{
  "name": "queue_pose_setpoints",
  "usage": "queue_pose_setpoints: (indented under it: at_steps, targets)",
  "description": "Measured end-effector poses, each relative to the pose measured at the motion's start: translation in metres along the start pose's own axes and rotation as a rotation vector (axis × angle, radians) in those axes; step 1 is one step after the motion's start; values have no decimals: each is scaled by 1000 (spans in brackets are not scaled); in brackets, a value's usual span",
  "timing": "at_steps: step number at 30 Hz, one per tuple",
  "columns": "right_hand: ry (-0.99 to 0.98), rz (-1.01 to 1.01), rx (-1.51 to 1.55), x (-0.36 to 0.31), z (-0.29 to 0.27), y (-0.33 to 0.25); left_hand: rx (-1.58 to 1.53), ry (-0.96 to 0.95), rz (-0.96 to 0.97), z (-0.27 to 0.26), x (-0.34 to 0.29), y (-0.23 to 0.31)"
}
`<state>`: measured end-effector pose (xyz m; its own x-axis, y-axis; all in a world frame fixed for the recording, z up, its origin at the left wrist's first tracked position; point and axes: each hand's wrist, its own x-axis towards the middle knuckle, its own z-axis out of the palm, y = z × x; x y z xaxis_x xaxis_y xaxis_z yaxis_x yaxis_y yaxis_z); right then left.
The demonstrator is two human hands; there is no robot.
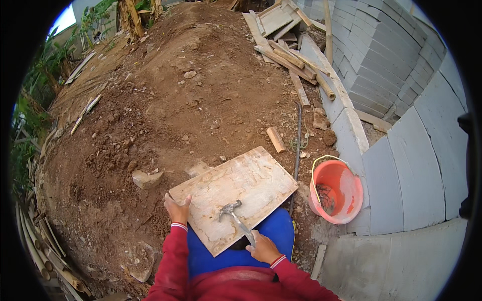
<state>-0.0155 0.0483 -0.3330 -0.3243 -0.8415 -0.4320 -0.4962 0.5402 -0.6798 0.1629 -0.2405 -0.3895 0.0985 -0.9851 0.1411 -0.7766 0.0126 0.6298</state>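
Observation:
A pale, stained wooden board (246, 175) lies tilted across my lap, over my blue trousers. My left hand (177, 208) grips its left edge, with the thumb at the top face and the other fingers along the side. Closed round the handle of a claw hammer (231, 206) is my right hand (264, 249), at the near right side of the board. The hammer's metal head is over the middle of the board; whether it touches the wood I cannot tell.
An orange bucket (350, 193) with nails inside stands at right, beside a grey block wall (396, 175). A dark rod (298, 145) and a short wood piece (275, 139) lie beyond the board. Scrap timber (291, 55) is piled farther back; bamboo poles (37, 241) lie at left.

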Motion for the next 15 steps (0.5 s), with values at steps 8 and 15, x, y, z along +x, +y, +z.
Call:
queue_pose_setpoints:
  at_steps: [8,15]
  targets:
    - [-51,193,917,29,-37,-13,-542,-214,-166,1,6,-17]
    - [192,147,1305,19,-78,4,-917,-138,-41,-102,31,-17]
